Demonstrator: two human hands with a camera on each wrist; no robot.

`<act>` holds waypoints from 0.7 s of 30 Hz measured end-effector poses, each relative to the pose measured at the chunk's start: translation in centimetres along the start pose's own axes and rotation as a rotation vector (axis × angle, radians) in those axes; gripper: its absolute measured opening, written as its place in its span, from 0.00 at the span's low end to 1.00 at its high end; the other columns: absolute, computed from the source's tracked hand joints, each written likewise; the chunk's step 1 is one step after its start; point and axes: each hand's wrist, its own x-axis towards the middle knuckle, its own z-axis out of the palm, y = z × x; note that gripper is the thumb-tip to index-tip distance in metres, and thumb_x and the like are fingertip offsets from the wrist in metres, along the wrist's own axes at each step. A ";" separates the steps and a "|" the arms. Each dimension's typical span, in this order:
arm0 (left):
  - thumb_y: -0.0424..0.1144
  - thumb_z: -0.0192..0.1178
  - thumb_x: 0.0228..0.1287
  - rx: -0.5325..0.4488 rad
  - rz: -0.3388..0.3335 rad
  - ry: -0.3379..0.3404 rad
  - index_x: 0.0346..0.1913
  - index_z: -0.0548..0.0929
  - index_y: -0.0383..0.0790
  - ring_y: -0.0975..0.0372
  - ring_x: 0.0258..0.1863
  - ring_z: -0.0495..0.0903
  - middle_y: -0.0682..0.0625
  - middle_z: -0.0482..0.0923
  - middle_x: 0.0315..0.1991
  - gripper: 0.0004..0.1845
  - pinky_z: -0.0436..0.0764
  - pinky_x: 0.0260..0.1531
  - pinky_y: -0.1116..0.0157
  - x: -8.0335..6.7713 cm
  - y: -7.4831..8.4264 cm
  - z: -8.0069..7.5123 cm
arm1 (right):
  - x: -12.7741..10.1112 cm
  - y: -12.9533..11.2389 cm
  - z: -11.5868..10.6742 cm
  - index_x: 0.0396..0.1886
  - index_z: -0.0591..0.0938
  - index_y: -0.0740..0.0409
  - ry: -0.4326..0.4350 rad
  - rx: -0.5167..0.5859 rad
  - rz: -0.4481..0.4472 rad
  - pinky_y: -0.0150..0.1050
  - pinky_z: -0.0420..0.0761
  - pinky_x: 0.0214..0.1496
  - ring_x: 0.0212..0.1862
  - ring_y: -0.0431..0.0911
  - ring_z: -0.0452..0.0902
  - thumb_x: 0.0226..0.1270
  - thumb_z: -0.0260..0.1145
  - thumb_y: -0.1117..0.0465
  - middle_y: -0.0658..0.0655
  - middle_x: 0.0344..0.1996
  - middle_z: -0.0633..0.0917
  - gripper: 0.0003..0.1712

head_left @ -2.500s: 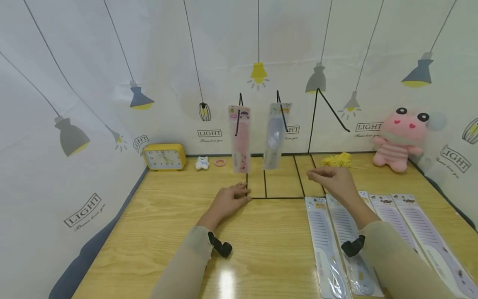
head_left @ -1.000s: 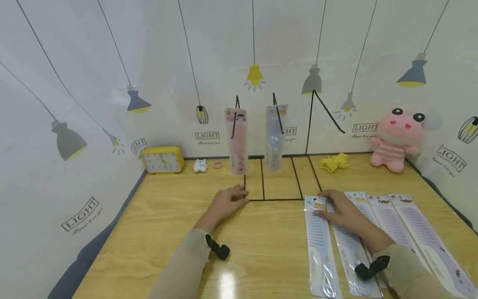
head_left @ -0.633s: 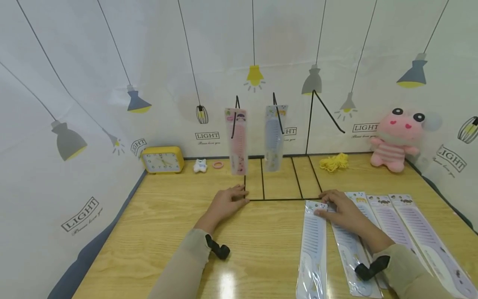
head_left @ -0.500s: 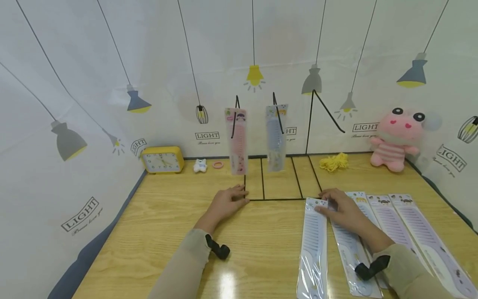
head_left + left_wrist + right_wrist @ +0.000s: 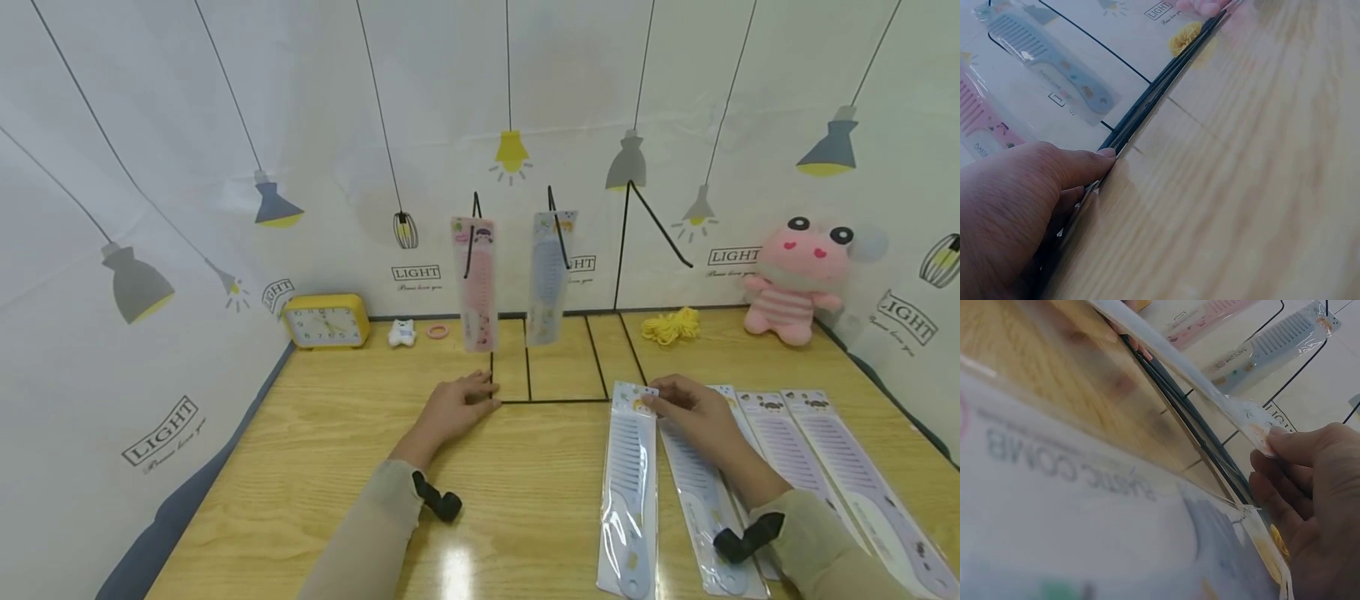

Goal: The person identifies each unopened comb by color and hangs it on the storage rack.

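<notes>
In the head view my right hand [image 5: 701, 425] pinches the top corner of a packaged blue comb [image 5: 628, 483], its top end tilted up off the table. The right wrist view shows thumb and fingers on that packet's clear header [image 5: 1257, 425]. My left hand [image 5: 453, 408] grips the front left corner of a black wire rack [image 5: 562, 402]; the left wrist view has its thumb [image 5: 1094, 164] against the wire with fingers behind. From the rack's left hook hangs a packaged pink comb [image 5: 480, 287], from its middle hook another packaged blue comb [image 5: 549, 287]. The right hook [image 5: 660, 221] is bare.
Under my right hand and forearm lie more packaged blue combs [image 5: 697, 475], with purple ones [image 5: 862, 475] at the right. Along the back wall stand a yellow clock [image 5: 326, 321], a white figurine [image 5: 402, 332], a pink ring [image 5: 438, 331], yellow yarn [image 5: 671, 326] and a pink plush [image 5: 801, 279].
My right hand has come down from beside the rack, taken the leftmost blue comb by its top, shifted it left and raised that end. The left hand stays put.
</notes>
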 end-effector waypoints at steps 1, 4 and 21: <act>0.53 0.63 0.70 0.002 -0.001 -0.002 0.63 0.83 0.52 0.63 0.73 0.63 0.56 0.70 0.71 0.22 0.59 0.74 0.53 0.0 0.0 0.0 | 0.0 -0.1 0.0 0.47 0.86 0.57 0.003 0.029 0.018 0.30 0.82 0.39 0.39 0.37 0.83 0.69 0.70 0.49 0.52 0.38 0.89 0.17; 0.53 0.63 0.70 0.001 -0.004 -0.005 0.63 0.83 0.53 0.63 0.73 0.62 0.57 0.70 0.71 0.22 0.58 0.74 0.53 0.0 -0.1 0.0 | 0.0 -0.3 -0.1 0.44 0.87 0.59 0.019 0.100 0.062 0.32 0.83 0.38 0.37 0.40 0.85 0.66 0.72 0.48 0.51 0.36 0.90 0.19; 0.55 0.62 0.70 0.014 0.006 0.003 0.63 0.83 0.53 0.60 0.74 0.63 0.56 0.70 0.71 0.22 0.59 0.74 0.52 -0.1 -0.1 0.1 | 0.0 -0.5 -0.2 0.47 0.88 0.58 0.063 0.103 0.187 0.32 0.84 0.39 0.38 0.41 0.86 0.63 0.72 0.41 0.49 0.38 0.91 0.26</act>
